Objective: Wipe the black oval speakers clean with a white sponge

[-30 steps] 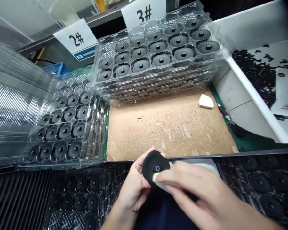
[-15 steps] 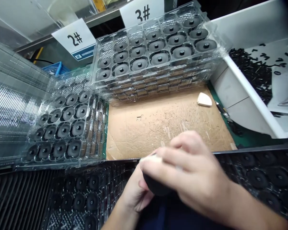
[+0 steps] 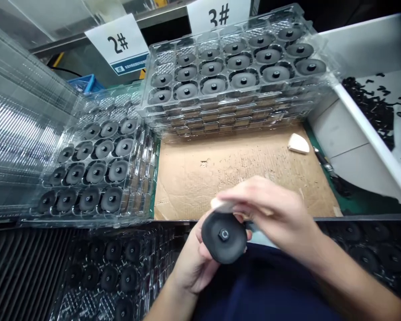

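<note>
My left hand [image 3: 195, 263] grips a round black rubber-like disc [image 3: 225, 247] by its edge, its face with a short central stub turned up toward me. Pinched in the fingers of my right hand [image 3: 280, 209] is a whitish pad [image 3: 223, 206], which meets the upper rim of the disc. The right fingers are slightly blurred and partly cover the pad. Both hands are over the near edge of a cardboard sheet [image 3: 194, 187]. Farther back on that sheet lies another cream-white, wedge-shaped pad [image 3: 298, 143].
Clear plastic trays [image 3: 234, 96] of similar black discs are stacked at the back; another stack [image 3: 133, 178] stands left. A white bin [image 3: 370, 133] at right contains small black pieces. Beside it lies a dark pen-like tool [image 3: 325, 165]. Darker trays [image 3: 120, 263] are below the table edge.
The disc has turned so its stubbed face shows. My right hand has shifted off its side to the upper rim with the pad. The whole view has shifted slightly.
</note>
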The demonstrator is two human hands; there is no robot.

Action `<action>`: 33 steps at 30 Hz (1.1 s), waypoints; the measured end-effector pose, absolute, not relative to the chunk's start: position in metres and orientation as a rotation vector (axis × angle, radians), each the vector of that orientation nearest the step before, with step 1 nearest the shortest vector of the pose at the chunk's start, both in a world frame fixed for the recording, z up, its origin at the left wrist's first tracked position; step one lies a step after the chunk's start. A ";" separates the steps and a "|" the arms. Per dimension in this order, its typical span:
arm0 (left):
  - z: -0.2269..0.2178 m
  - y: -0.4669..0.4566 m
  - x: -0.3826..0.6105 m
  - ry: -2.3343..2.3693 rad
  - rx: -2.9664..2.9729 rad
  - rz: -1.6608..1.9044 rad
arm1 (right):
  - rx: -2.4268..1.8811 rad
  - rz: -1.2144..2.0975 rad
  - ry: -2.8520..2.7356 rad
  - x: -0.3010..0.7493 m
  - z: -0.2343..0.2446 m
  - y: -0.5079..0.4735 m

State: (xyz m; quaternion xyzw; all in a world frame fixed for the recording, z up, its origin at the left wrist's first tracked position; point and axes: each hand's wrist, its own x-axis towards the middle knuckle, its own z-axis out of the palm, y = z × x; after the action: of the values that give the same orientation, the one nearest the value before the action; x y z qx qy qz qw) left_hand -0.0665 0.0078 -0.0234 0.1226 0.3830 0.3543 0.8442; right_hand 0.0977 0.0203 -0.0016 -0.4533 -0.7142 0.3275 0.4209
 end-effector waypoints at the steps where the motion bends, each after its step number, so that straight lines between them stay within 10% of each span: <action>1: -0.023 0.007 -0.069 0.756 0.243 0.763 | -1.268 0.877 -1.680 0.100 -0.013 0.022; 15: -0.044 0.013 -0.105 0.645 0.081 0.909 | -1.932 0.729 -1.743 0.097 -0.116 -0.017; 33: -0.036 0.006 -0.085 0.872 0.236 0.928 | -1.267 0.665 -1.937 0.039 0.010 0.013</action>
State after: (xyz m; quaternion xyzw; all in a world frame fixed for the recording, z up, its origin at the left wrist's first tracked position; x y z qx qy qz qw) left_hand -0.0853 0.0061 -0.0356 0.1099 0.4062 0.4322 0.7976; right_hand 0.0388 0.0134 0.0099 -0.4910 -0.7508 0.2577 0.3589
